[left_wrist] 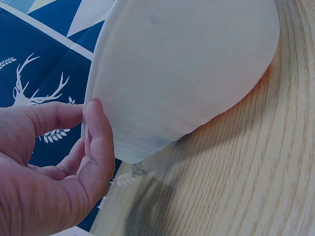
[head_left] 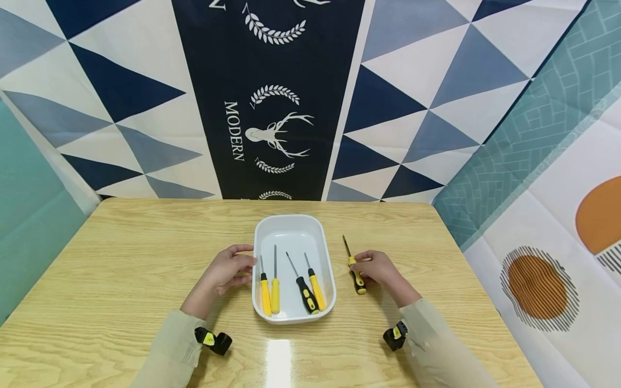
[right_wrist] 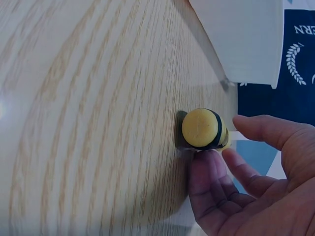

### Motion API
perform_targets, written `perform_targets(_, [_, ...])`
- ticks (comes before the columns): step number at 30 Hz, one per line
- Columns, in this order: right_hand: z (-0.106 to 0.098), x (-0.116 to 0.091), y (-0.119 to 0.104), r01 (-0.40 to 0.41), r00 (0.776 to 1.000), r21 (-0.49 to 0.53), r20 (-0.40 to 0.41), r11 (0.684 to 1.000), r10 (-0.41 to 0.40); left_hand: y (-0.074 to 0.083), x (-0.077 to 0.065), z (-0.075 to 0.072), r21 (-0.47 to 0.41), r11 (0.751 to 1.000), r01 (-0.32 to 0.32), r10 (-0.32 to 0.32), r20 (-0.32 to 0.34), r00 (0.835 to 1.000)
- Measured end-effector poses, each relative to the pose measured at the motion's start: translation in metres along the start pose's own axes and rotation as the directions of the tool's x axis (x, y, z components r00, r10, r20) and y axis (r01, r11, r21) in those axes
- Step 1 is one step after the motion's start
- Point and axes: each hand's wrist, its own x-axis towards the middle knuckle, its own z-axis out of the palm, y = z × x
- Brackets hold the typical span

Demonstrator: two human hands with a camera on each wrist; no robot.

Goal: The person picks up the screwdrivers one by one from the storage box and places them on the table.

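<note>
In the head view, a white plastic tray (head_left: 294, 318) holds several screwdrivers: yellow-handled ones such as this screwdriver (head_left: 275, 293) and a black-and-yellow screwdriver (head_left: 306, 295). At the tray's left side, my left hand (head_left: 232, 269) pinches the rim; the left wrist view shows thumb and fingers on both sides of the edge. To the right of the tray, another black-and-yellow screwdriver (head_left: 358, 281) lies on the table, blade pointing away. My right hand (head_left: 380, 268) has thumb and fingers around its handle. The right wrist view shows the round yellow butt of this screwdriver (right_wrist: 201, 129) end-on.
A light wood-grain table (head_left: 145, 280) lies under everything. Behind it hangs a patterned cloth (head_left: 271, 134) with triangles and a deer print. Another printed cloth (head_left: 538, 258) borders the right side. Each wrist wears a small black camera (head_left: 223, 343).
</note>
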Motion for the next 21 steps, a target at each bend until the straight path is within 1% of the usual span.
perform_targets(3, [-0.002, 0.000, 0.000, 0.022, 1.000, 0.009, -0.006, 1.000, -0.022, 0.001, 0.000, 0.000, 0.003, 1.000, 0.001, -0.001, -0.001, 1.000])
perform_targets(8, [-0.006, 0.000, 0.001, 0.087, 0.996, 0.032, -0.007, 0.996, -0.087, 0.001, 0.000, 0.000, 0.000, 1.000, 0.000, 0.000, 0.003, 1.000])
perform_targets(12, [-0.008, 0.000, 0.001, 0.115, 0.993, 0.051, -0.010, 0.992, -0.115, 0.001, 0.001, 0.000, -0.005, 1.000, -0.002, 0.002, 0.007, 1.000])
perform_targets(14, [-0.008, -0.001, 0.001, 0.125, 0.992, 0.078, -0.007, 0.989, -0.125, 0.000, 0.001, 0.000, -0.005, 1.000, -0.005, 0.005, 0.007, 1.000])
perform_targets(17, [-0.010, -0.003, 0.001, 0.158, 0.987, 0.092, 0.003, 0.983, -0.158, 0.000, 0.001, -0.001, -0.003, 1.000, -0.008, 0.008, 0.009, 1.000])
perform_targets(19, [-0.012, -0.003, 0.001, 0.178, 0.984, 0.092, 0.003, 0.980, -0.179, 0.000, 0.001, -0.001, -0.002, 1.000, -0.007, 0.007, 0.009, 1.000])
perform_targets(21, [-0.013, -0.004, 0.002, 0.205, 0.979, 0.066, -0.004, 0.977, -0.205, 0.000, 0.001, -0.001, 0.000, 1.000, -0.004, 0.004, 0.009, 1.000])
